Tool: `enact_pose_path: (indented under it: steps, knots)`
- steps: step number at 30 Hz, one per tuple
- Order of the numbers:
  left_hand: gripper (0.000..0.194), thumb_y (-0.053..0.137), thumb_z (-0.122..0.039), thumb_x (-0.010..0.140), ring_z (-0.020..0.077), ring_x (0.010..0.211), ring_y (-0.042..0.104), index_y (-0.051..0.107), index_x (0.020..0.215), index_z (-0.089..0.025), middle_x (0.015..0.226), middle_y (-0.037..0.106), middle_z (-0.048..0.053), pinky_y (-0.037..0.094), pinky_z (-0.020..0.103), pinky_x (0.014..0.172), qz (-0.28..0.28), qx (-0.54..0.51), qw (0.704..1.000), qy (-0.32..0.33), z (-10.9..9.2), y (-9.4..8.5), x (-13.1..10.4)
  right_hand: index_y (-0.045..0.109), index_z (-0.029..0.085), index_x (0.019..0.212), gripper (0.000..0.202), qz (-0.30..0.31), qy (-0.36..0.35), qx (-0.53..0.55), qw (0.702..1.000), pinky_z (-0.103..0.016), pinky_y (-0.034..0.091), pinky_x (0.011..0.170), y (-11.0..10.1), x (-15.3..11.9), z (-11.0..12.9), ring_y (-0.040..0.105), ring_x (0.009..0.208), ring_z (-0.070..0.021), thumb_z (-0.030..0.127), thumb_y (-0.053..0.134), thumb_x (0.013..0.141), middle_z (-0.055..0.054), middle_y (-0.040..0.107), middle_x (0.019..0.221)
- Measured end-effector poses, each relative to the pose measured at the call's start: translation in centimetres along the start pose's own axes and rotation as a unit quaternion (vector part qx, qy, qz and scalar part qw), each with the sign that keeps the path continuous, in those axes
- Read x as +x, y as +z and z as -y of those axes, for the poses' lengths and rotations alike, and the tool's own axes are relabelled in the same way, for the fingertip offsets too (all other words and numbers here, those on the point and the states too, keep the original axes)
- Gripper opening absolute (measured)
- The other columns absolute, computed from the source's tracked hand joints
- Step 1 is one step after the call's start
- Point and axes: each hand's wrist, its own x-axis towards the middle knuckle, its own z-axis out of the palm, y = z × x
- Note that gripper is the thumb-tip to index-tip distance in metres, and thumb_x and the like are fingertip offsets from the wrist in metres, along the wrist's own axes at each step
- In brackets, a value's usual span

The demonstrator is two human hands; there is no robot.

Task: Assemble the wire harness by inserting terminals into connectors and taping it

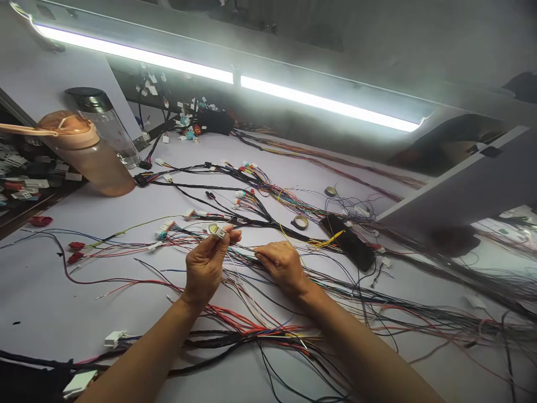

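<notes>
My left hand [206,264] is raised a little above the bench and pinches a small white plug connector [216,230] between thumb and fingers. To its right, my right hand [280,263] is closed with thumb and forefinger pressed together; whatever is at the fingertips is too small to make out. Loose thin wires [239,274] run below and between both hands. Just left of the hands lies a white and teal multi-pin connector [164,229] on a bundle of wires. Two red connectors [76,252] rest farther left.
A tan drinking bottle [94,162] and a clear bottle [119,134] stand at the left. A black phone [350,243] and a tape roll [300,222] lie right of the hands. Black-wrapped harnesses [201,186] cross the back; a white panel [453,173] rises at right.
</notes>
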Motion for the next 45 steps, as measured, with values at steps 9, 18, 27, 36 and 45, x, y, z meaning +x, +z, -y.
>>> enact_pose_path:
  steps: [9, 18, 27, 36, 45]
  knots:
    - [0.039, 0.065, -0.044, 0.083, 0.0199, 0.094, 0.069, 0.065, 0.110, -0.016, 0.107, 0.071, 0.011, 0.051, 0.039, 0.093, 0.004, -0.155, 0.969, -0.193, -0.8, -0.8, 1.7, 0.070, 0.023, 0.100, 0.023, -0.060, 0.028, 0.019, 0.998, -0.031, 0.040, 0.077, 0.0, -0.3, -0.2, 0.065, 0.082, -0.0162, 0.033, 0.050, 0.097, -0.003, 0.073, 0.085]
    - [0.033, 0.054, -0.048, 0.090, 0.0188, 0.086, 0.070, 0.062, 0.092, -0.016, 0.097, 0.072, 0.010, 0.057, 0.036, 0.082, -0.049, -0.164, 0.948, -0.269, -1.1, -0.9, 2.3, 0.069, 0.024, 0.099, 0.021, -0.081, 0.016, -0.036, 0.996, -0.033, 0.037, 0.079, -0.8, -0.4, -0.1, 0.064, 0.082, -0.0165, 0.032, 0.050, 0.097, -0.003, 0.074, 0.086]
    - [0.005, 0.066, -0.035, 0.083, 0.0120, 0.091, 0.063, 0.066, 0.083, -0.029, 0.085, 0.072, -0.010, 0.045, 0.039, 0.106, -0.068, -0.061, 0.978, -0.188, -2.9, -0.3, 3.1, 0.068, 0.027, 0.101, 0.029, -0.037, -0.012, -0.129, 0.991, -0.032, 0.032, 0.074, -0.4, 0.3, -0.1, 0.061, 0.076, -0.0117, 0.039, 0.041, 0.100, 0.002, 0.074, 0.086]
    - [0.005, 0.068, -0.018, 0.080, 0.0086, 0.079, 0.059, 0.066, 0.079, -0.022, 0.080, 0.068, -0.008, 0.055, 0.031, 0.091, -0.088, -0.105, 0.984, -0.116, -1.9, -0.7, 3.9, 0.068, 0.024, 0.099, 0.029, -0.065, -0.006, -0.143, 0.988, -0.030, 0.029, 0.072, -0.6, 0.0, -0.8, 0.059, 0.074, -0.0110, 0.040, 0.043, 0.100, 0.002, 0.072, 0.084]
    - [0.032, 0.082, -0.024, 0.064, 0.0121, 0.071, 0.065, 0.064, 0.090, -0.016, 0.080, 0.067, 0.001, 0.056, 0.023, 0.068, -0.092, -0.146, 0.981, -0.085, -1.4, -1.8, 4.1, 0.066, 0.018, 0.079, 0.041, -0.110, -0.043, -0.072, 0.990, -0.030, 0.029, 0.067, -0.7, -0.8, -0.3, 0.053, 0.063, -0.0117, 0.035, 0.036, 0.102, -0.001, 0.065, 0.068]
